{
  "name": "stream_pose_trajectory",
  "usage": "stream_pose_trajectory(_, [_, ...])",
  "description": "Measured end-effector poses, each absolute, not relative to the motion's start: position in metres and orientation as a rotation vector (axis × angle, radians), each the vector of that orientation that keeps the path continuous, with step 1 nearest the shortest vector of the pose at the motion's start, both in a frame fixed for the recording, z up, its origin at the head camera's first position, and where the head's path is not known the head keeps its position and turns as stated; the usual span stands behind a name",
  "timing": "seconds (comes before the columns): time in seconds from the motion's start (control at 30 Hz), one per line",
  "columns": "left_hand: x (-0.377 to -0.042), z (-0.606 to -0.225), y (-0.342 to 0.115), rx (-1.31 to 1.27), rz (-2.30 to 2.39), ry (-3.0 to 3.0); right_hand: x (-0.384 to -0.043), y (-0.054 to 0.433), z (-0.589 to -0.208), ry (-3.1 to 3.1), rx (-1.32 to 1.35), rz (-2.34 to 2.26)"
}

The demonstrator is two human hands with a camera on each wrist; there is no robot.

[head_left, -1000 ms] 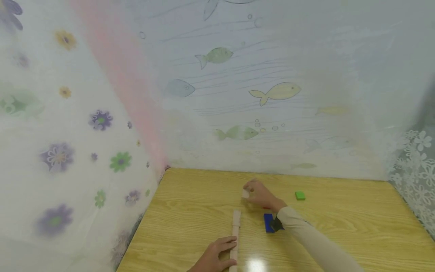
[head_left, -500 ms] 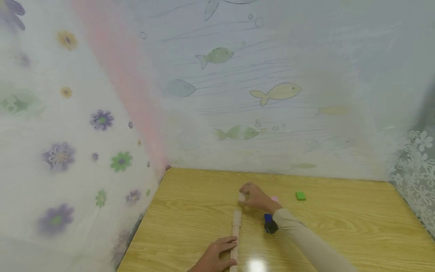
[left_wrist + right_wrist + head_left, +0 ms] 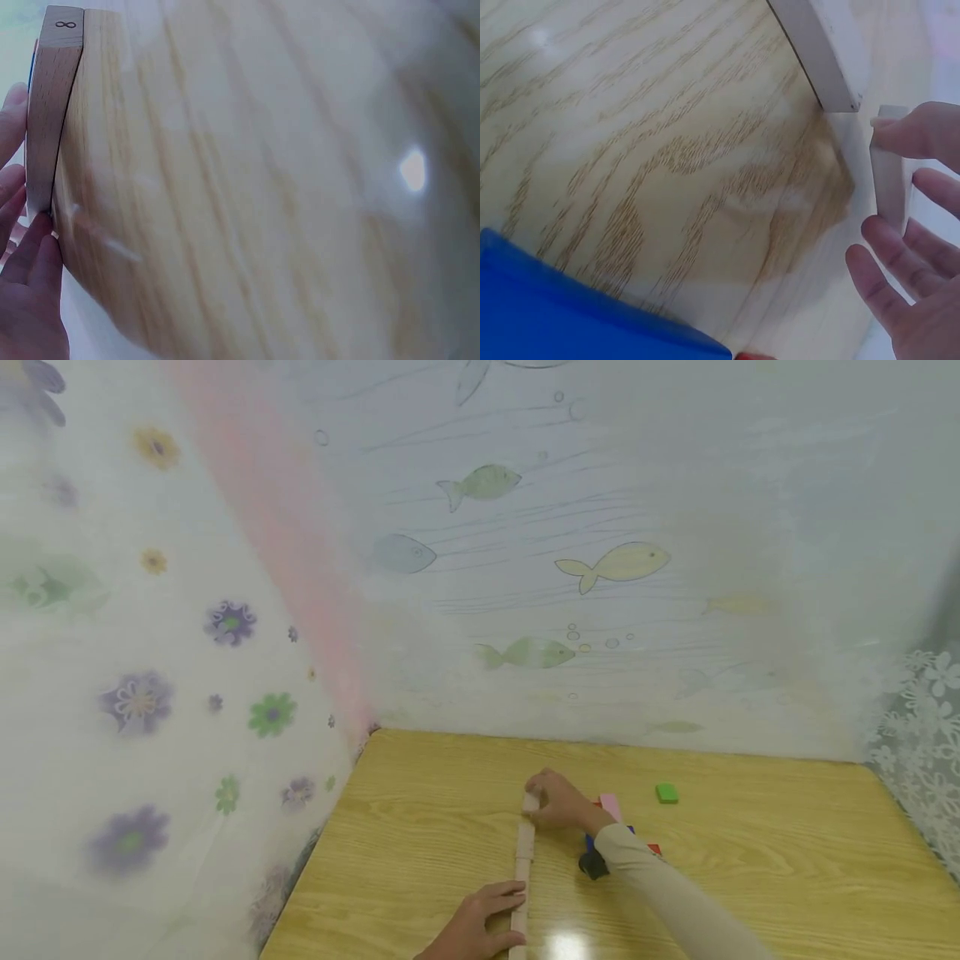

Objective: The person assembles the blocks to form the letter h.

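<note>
Beyond cut-off wooden row, right hand pinching pale block; left hand on row, grip wide.

Wood-grain table, glare spot on top; fish-patterned wall behind, flowered wall left.

pale fish-patterned wall, flowered side wall, wood-grain table
</note>
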State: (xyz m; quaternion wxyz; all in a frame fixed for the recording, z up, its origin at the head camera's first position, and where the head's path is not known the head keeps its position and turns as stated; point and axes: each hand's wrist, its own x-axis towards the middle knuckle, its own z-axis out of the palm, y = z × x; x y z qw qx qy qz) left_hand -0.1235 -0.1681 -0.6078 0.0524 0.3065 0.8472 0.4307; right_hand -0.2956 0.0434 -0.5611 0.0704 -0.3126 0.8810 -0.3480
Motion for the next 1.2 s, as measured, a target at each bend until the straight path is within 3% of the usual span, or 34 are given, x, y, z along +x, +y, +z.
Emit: stream_pose_trajectory(1.2, [-0.1246, -0.6049, -0.1672, 0.911, 1.280, 2.570, -0.2913, 0.0398, -0.5655, 2.603, -0.987, -1.077])
